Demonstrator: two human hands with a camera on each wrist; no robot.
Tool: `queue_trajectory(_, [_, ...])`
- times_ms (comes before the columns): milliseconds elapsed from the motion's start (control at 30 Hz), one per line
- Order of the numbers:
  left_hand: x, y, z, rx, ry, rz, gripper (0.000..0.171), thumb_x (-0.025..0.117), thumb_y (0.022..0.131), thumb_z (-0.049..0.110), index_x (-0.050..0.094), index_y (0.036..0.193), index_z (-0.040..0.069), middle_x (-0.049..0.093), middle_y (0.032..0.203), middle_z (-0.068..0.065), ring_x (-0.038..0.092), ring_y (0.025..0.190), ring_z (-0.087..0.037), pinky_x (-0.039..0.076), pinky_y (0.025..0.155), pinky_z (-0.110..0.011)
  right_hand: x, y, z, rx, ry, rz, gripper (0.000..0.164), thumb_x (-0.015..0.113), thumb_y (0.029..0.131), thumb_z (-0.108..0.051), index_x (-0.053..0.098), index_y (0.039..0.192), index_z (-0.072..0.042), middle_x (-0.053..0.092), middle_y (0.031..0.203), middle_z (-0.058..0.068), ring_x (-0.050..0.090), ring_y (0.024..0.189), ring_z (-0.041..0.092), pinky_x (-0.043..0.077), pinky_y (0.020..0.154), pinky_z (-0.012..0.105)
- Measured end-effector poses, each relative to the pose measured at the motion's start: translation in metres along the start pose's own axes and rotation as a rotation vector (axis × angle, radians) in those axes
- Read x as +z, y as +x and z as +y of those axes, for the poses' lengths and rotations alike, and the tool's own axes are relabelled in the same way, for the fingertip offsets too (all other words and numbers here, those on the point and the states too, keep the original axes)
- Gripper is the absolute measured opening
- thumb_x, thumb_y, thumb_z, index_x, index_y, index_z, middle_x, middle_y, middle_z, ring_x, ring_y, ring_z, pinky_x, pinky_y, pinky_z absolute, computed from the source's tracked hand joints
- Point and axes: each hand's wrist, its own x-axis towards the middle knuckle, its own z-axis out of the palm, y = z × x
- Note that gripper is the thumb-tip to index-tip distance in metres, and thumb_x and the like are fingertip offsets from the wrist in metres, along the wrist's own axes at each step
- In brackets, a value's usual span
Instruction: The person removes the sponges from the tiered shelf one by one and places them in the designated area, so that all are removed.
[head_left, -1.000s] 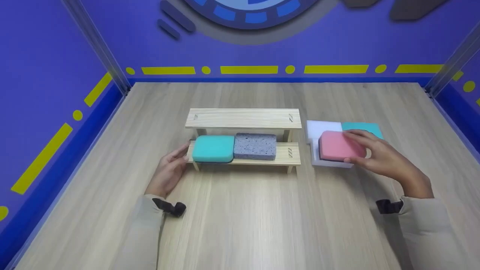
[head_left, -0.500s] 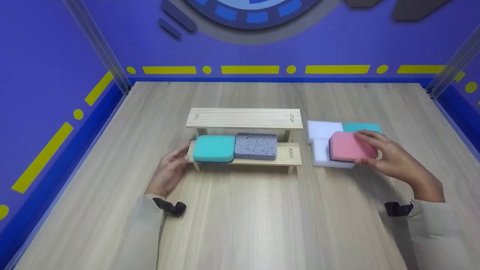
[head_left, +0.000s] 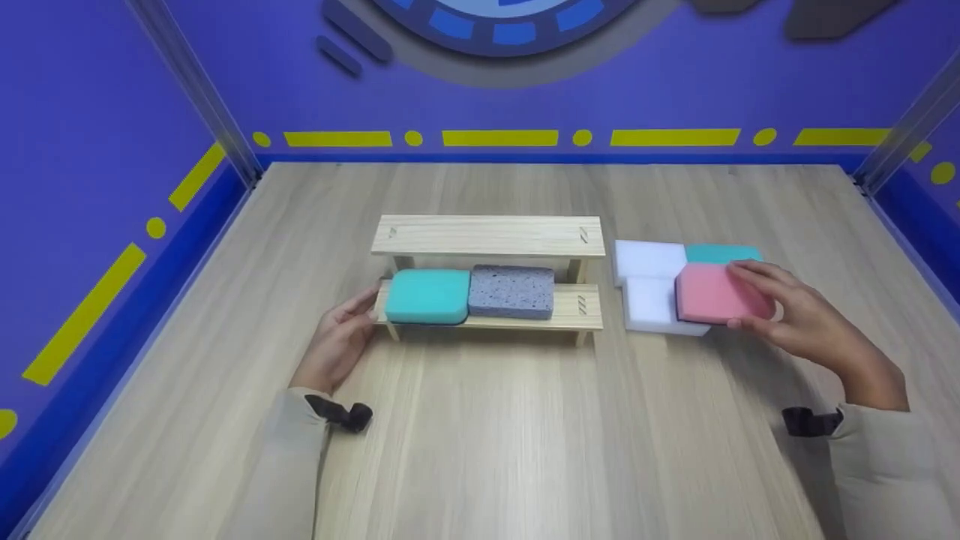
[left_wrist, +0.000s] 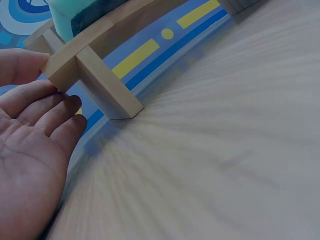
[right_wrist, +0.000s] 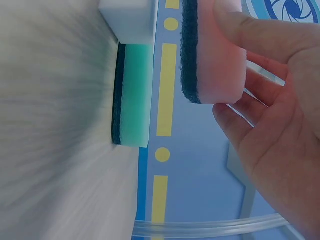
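Note:
My right hand (head_left: 814, 330) pinches a pink sponge (head_left: 720, 292) by its right side. In the right wrist view the pink sponge (right_wrist: 215, 55), dark scouring layer to the left, hangs above the table, apart from the teal sponge (right_wrist: 135, 95). My left hand (head_left: 337, 341) grips the left end of a two-step wooden rack (head_left: 491, 234); in the left wrist view the thumb and fingers meet the end of its board (left_wrist: 62, 70). On the lower step sit a teal sponge (head_left: 427, 296) and a grey porous block (head_left: 511, 292), side by side.
Right of the rack, two white sponges (head_left: 649, 259) lie on the table with a teal sponge (head_left: 724, 253), partly hidden behind the pink one. Blue printed panels (head_left: 525, 105) wall the table (head_left: 487, 450) at the back and both sides.
My right hand has moved to the right with the pink sponge, uncovering more of the front white sponge. The left hand and the rack stay put.

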Motion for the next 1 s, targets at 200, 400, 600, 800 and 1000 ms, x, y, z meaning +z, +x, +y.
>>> queue_trajectory(200, [-0.001,0.0,0.0,0.004,-0.01,-0.006,0.056,0.043,0.094,-0.008,0.027,0.148,-0.005,0.026,0.157,-0.016,0.025,0.146,-0.023,0.023,0.12,-0.033,-0.003,-0.003,0.002,0.03,0.001,-0.008,0.073,0.077,0.08,-0.017,0.042,0.143,-0.002,0.037,0.145,0.03,0.034,0.129,0.055,0.033,0.107,0.059])
queue_trajectory(400, [0.0,0.0,-0.001,0.01,-0.017,-0.006,0.057,0.043,0.094,-0.008,0.026,0.148,-0.006,0.025,0.158,-0.016,0.023,0.146,-0.023,0.023,0.12,-0.031,-0.005,-0.007,0.007,0.033,-0.012,-0.002,0.073,0.077,0.08,-0.018,0.042,0.143,-0.003,0.037,0.145,0.029,0.035,0.129,0.055,0.02,0.107,0.006])
queue_trajectory(600, [0.001,0.0,-0.001,0.01,-0.023,-0.006,0.057,0.042,0.093,-0.009,0.026,0.147,-0.007,0.025,0.157,-0.018,0.023,0.146,-0.024,0.029,0.117,-0.027,-0.007,-0.011,0.012,0.024,-0.017,0.01,0.073,0.077,0.08,-0.016,0.043,0.143,-0.002,0.037,0.144,0.03,0.035,0.131,0.051,0.02,0.099,-0.003])
queue_trajectory(800, [0.001,0.001,-0.002,0.03,-0.029,-0.015,0.056,0.043,0.093,-0.009,0.028,0.147,-0.007,0.027,0.157,-0.017,0.024,0.145,-0.023,0.038,0.109,-0.02,-0.01,-0.014,0.018,0.016,-0.037,0.04,0.072,0.077,0.08,-0.015,0.044,0.142,-0.002,0.04,0.142,0.029,0.033,0.139,0.026,0.013,0.091,-0.008])
queue_trajectory(1000, [0.0,0.0,-0.003,0.035,-0.033,-0.007,0.056,0.044,0.093,-0.009,0.028,0.147,-0.007,0.027,0.157,-0.017,0.024,0.146,-0.023,0.037,0.11,-0.021,-0.01,-0.015,0.021,0.015,-0.033,0.028,0.072,0.076,0.08,-0.014,0.043,0.143,-0.001,0.039,0.143,0.029,0.029,0.142,0.013,0.012,0.093,-0.007])
